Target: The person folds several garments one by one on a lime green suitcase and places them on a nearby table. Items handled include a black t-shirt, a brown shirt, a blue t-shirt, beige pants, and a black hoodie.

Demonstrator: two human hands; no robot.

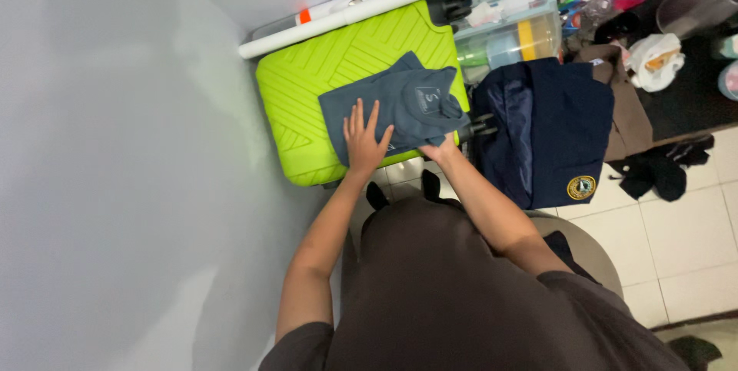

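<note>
Head view:
Left hand [364, 139]: grip spread flat, fingers splayed, pressing the folded grey-blue shirt [400, 102].
Right hand [440, 149]: at the shirt's near right edge; whether its grip is closed cannot be told.
Shirt: lies on the lime-green suitcase [307, 90], near its right edge.
Edges: grey wall [115, 148] close on the left; white tube [369, 8] along the suitcase's far side.
Open room: navy jacket [550, 125] just right, white tiled floor [684, 232] beyond.

folded shirt [400, 106] lies on suitcase [307, 79], jacket [550, 129] right.
</note>
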